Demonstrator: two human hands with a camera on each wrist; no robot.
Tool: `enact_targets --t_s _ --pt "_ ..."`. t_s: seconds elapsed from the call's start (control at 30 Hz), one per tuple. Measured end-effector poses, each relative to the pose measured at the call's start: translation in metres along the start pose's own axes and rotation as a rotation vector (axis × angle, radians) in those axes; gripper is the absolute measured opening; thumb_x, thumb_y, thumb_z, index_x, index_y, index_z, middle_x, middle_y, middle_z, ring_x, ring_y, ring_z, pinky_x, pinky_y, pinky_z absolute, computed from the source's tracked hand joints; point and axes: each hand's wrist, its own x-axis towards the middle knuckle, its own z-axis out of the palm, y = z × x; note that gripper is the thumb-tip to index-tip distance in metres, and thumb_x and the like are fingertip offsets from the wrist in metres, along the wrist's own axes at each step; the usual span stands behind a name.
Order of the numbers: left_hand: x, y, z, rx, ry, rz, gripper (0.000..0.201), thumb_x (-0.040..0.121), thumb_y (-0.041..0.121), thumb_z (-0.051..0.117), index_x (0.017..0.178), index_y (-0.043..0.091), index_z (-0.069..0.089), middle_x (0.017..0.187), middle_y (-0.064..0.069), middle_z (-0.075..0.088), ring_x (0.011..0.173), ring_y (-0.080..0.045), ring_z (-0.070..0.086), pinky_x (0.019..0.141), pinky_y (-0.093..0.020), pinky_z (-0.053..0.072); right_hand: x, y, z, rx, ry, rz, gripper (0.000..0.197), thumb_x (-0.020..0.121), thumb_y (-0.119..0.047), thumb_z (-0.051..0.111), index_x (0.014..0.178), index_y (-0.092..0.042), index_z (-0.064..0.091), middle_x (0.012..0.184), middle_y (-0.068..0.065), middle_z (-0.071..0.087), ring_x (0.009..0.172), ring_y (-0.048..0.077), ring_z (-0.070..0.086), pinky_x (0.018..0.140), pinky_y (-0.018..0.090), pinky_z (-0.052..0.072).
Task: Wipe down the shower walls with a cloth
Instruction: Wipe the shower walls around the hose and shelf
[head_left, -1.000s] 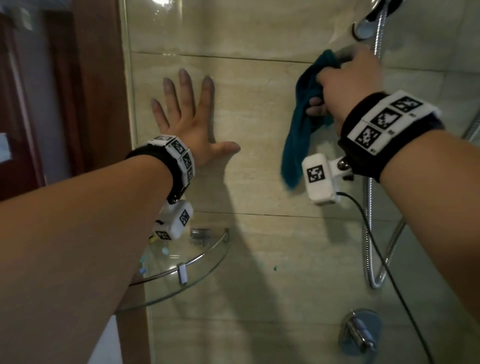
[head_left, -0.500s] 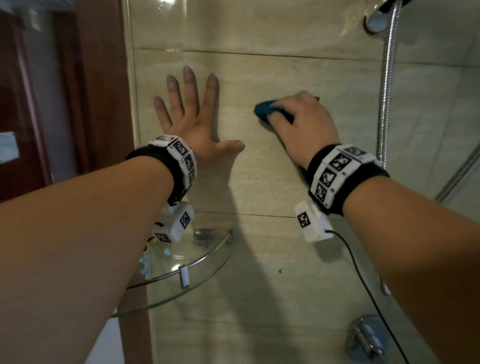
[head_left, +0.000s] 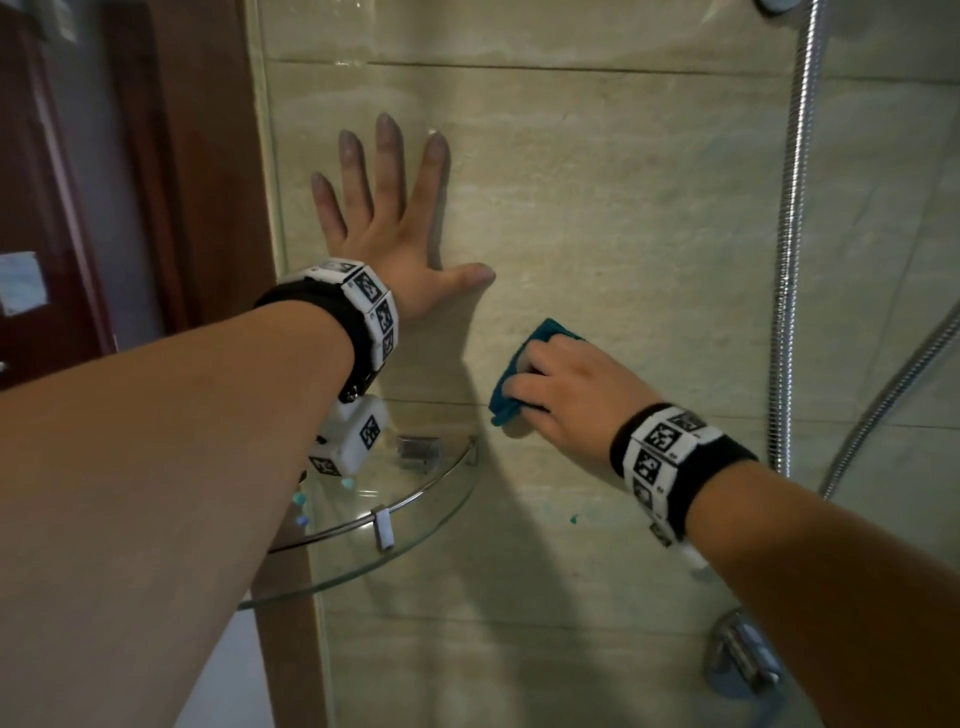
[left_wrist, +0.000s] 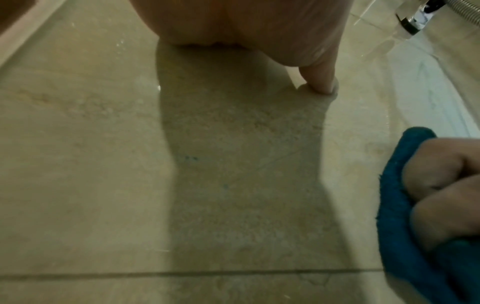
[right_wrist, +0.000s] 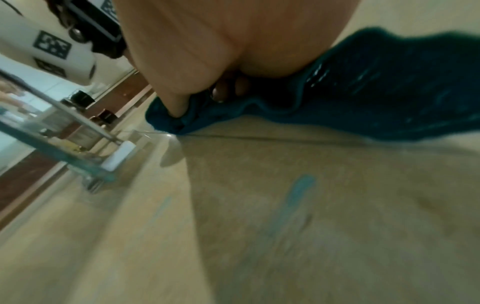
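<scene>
A beige tiled shower wall (head_left: 623, 208) fills the head view. My left hand (head_left: 387, 223) lies flat on it at upper left, fingers spread and straight; its thumb (left_wrist: 322, 78) touches the tile in the left wrist view. My right hand (head_left: 566, 395) grips a teal cloth (head_left: 524, 369) and presses it on the wall, lower and to the right of the left hand, by a tile joint. The cloth (right_wrist: 363, 98) shows bunched under the palm in the right wrist view, and the cloth (left_wrist: 415, 226) appears again at the left wrist view's right edge.
A glass corner shelf (head_left: 415, 525) with a metal rail juts out below my left wrist. A chrome shower hose (head_left: 792, 234) hangs at right, with a chrome tap (head_left: 743, 660) at lower right. A wooden door frame (head_left: 202, 208) and a glass panel edge bound the left. A small teal speck (head_left: 574, 519) marks the wall.
My right hand has swept the cloth from up near the shower hose, leftward and then down the wall to the tile joint. The left hand has stayed flat in place.
</scene>
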Motion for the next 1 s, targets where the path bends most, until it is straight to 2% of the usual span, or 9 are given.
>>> enact_targets --t_s 0.07,0.2,0.27,0.37,0.5,0.63,0.77,0.9,1.0 --pt "-0.001 -0.002 0.000 0.007 0.007 0.016 0.127 0.071 0.100 0.043 0.159 0.039 -0.025 0.168 -0.010 -0.033 0.153 -0.044 -0.030 0.120 -0.069 -0.014 0.009 0.011 -0.014 -0.021 0.005 0.014 0.025 0.094 -0.032 0.057 0.111 -0.022 0.073 0.107 0.003 0.059 0.094 0.025 0.052 0.085 0.045 0.049" --pt "-0.003 -0.006 0.000 -0.022 0.003 0.060 0.130 0.069 0.103 0.042 0.161 0.037 -0.021 0.168 -0.011 -0.032 0.152 -0.045 -0.030 0.118 -0.069 -0.017 0.050 0.045 -0.074 0.065 0.258 0.322 0.030 0.098 -0.027 0.057 0.123 -0.017 0.069 0.122 0.013 0.058 0.113 0.032 0.053 0.102 0.041 0.041" --pt "-0.003 -0.007 0.001 -0.035 0.014 0.072 0.129 0.069 0.104 0.041 0.162 0.038 -0.020 0.168 -0.011 -0.031 0.152 -0.045 -0.029 0.118 -0.069 -0.018 0.072 0.060 -0.106 0.138 0.395 0.433 0.031 0.099 -0.029 0.058 0.123 -0.015 0.070 0.123 0.016 0.058 0.113 0.034 0.055 0.096 0.031 0.039" --pt "-0.003 -0.009 0.003 -0.036 0.022 0.069 0.128 0.069 0.104 0.041 0.161 0.040 -0.021 0.169 -0.009 -0.031 0.153 -0.044 -0.029 0.118 -0.070 -0.016 0.087 0.068 -0.122 0.202 0.446 0.545 0.030 0.099 -0.034 0.059 0.122 -0.020 0.071 0.123 0.010 0.059 0.111 0.026 0.055 0.082 0.020 0.030" --pt "-0.003 -0.009 0.002 -0.033 0.009 0.056 0.127 0.070 0.101 0.045 0.159 0.042 -0.025 0.167 -0.006 -0.036 0.152 -0.042 -0.032 0.119 -0.068 -0.018 0.069 0.054 -0.096 0.226 0.374 0.514 0.027 0.097 -0.031 0.063 0.119 -0.019 0.072 0.116 0.009 0.061 0.108 0.026 0.057 0.082 0.023 0.034" --pt "-0.003 -0.006 0.000 -0.022 -0.027 0.033 0.129 0.070 0.099 0.048 0.156 0.043 -0.030 0.165 -0.005 -0.040 0.151 -0.041 -0.035 0.119 -0.068 -0.018 0.032 0.032 -0.049 0.241 0.249 0.441 0.020 0.092 -0.029 0.070 0.107 -0.017 0.075 0.104 0.008 0.065 0.102 0.029 0.059 0.088 0.033 0.045" --pt "-0.004 -0.006 0.000 -0.025 -0.027 0.020 0.129 0.071 0.097 0.052 0.155 0.044 -0.031 0.163 -0.003 -0.043 0.150 -0.039 -0.037 0.119 -0.067 -0.019 -0.006 0.006 -0.014 0.187 0.080 0.365 0.017 0.092 -0.032 0.066 0.104 -0.022 0.073 0.100 -0.001 0.060 0.098 0.021 0.054 0.087 0.037 0.048" --pt "-0.006 -0.006 0.002 -0.032 -0.006 0.032 0.128 0.071 0.098 0.049 0.156 0.045 -0.030 0.164 -0.002 -0.042 0.151 -0.038 -0.036 0.119 -0.066 -0.020 -0.020 0.002 -0.008 0.074 -0.003 0.263 0.018 0.096 -0.034 0.061 0.108 -0.024 0.069 0.102 -0.003 0.057 0.096 0.018 0.050 0.086 0.035 0.048" --pt "-0.007 -0.006 0.001 -0.040 -0.008 0.034 0.126 0.073 0.096 0.049 0.156 0.044 -0.031 0.163 -0.002 -0.043 0.150 -0.038 -0.037 0.119 -0.066 -0.020 -0.007 0.012 -0.024 0.089 -0.006 0.290 0.020 0.099 -0.034 0.060 0.111 -0.022 0.068 0.106 -0.002 0.058 0.100 0.019 0.050 0.090 0.036 0.047"
